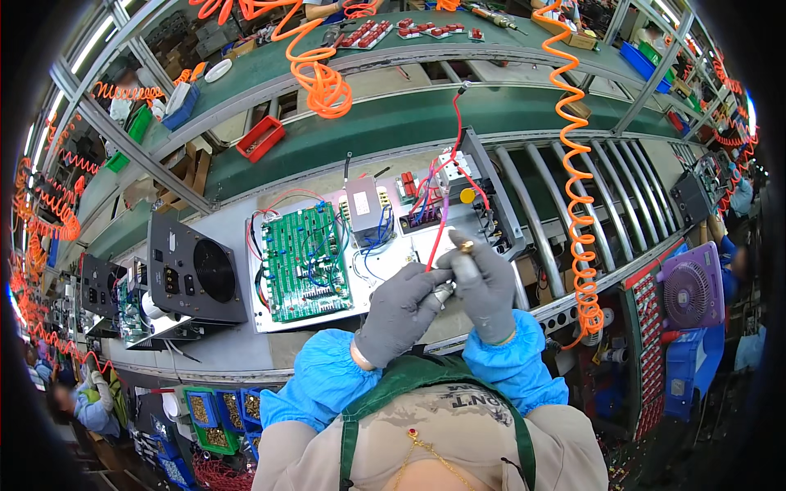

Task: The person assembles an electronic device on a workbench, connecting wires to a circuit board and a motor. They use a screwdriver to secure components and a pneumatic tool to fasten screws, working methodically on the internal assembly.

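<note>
Both my hands wear grey gloves and blue sleeve covers, and they meet at the near edge of an open electrical unit. My left hand (399, 317) is closed around the lower end of a red wire (443, 222) that runs down from the unit's back right. Close beside it, my right hand (489, 303) is closed, with a small brass-coloured part (466, 246) showing at its fingertips. A shiny metal piece (444, 291) shows between the hands; its kind is hidden. On the unit's metal base sit a green circuit board (301, 263), a transformer (368, 211) and bundled wires.
Black housings with fans (196, 270) stand to the left. Metal rollers (565, 213) run along the right, under a hanging orange coiled hose (576, 180). A red bin (260, 138) lies beyond the unit. Bins of small hardware (217, 438) sit at lower left, a purple fan (686, 290) at right.
</note>
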Tool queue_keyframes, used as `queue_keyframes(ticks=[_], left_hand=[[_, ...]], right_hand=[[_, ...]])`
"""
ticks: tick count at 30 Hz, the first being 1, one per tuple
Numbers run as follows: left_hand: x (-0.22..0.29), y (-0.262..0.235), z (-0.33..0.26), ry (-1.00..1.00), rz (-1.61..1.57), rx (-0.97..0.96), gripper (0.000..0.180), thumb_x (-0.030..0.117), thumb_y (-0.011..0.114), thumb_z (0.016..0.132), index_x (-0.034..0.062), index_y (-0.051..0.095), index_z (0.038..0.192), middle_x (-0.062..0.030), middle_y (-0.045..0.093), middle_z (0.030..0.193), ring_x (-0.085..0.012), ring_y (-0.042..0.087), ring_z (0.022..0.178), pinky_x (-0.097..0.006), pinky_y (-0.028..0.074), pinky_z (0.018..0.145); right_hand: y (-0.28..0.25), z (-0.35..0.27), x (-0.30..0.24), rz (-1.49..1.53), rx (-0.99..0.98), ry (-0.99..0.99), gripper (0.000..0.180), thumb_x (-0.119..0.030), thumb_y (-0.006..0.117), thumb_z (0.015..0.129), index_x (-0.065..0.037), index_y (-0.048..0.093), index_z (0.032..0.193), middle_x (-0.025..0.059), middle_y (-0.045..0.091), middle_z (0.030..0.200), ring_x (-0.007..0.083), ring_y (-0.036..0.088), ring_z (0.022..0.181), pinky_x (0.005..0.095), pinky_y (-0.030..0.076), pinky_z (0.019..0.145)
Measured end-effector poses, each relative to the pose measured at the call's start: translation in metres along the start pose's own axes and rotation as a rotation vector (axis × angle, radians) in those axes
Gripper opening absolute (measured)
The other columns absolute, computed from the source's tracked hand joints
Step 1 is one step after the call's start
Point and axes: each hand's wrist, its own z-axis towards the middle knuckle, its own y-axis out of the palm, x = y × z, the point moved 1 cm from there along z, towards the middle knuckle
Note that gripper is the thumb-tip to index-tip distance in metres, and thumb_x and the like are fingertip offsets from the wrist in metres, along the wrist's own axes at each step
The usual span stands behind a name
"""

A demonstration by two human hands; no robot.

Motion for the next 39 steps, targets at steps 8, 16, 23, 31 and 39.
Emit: queue_keyframes(ticks=[8,16,23,31,39], left_hand=[[0.001,-0.02,0.025,-0.151,-0.244,0.116,0.044,0.004,0.061,0.085,0.0037,0.052,0.128,-0.0032,0.059,0.083,-0.0041,0.049,0.066,-0.019,0.04,0.06],[-0.005,0.006,0.024,-0.316,-0.377,-0.05,0.025,0.011,0.069,0.082,0.0005,0.064,0.103,-0.0012,0.061,0.085,-0.0046,0.051,0.068,-0.02,0.042,0.059],[-0.013,-0.005,0.036,-0.258,-0.272,0.251,0.027,0.012,0.066,0.083,0.0015,0.063,0.107,-0.0025,0.06,0.08,-0.0077,0.054,0.07,-0.024,0.046,0.062],[-0.041,-0.022,0.12,-0.069,0.175,0.105,0.029,0.013,0.064,0.082,0.0067,0.067,0.11,-0.0065,0.058,0.084,-0.0167,0.057,0.077,-0.028,0.046,0.071],[-0.033,0.013,0.067,0.295,0.27,-0.335,0.025,0.013,0.073,0.071,0.0175,0.069,0.095,-0.0078,0.06,0.087,-0.0289,0.061,0.08,-0.039,0.049,0.068]], right_hand=[[-0.039,-0.004,-0.006,-0.402,-0.203,-0.112,0.028,-0.011,0.056,0.087,0.0,0.063,0.112,0.0127,0.063,0.074,0.0194,0.063,0.068,0.0284,0.048,0.062],[-0.025,-0.007,-0.009,-0.788,-0.151,-0.461,0.031,-0.007,0.065,0.079,-0.007,0.063,0.11,0.0107,0.057,0.07,0.0249,0.059,0.061,0.0361,0.046,0.051],[-0.031,-0.003,-0.001,-0.641,-0.128,-0.512,0.031,-0.008,0.068,0.079,-0.004,0.063,0.11,0.0122,0.06,0.07,0.025,0.06,0.059,0.035,0.047,0.052],[-0.048,-0.014,0.005,-0.499,-0.161,-0.239,0.022,-0.009,0.066,0.083,-0.001,0.064,0.103,0.0171,0.066,0.081,0.0268,0.067,0.07,0.0321,0.051,0.061],[-0.069,-0.023,0.019,-0.148,-0.116,0.326,0.022,-0.011,0.057,0.086,-0.001,0.059,0.106,0.0086,0.064,0.073,0.0129,0.062,0.069,0.0276,0.048,0.066]])
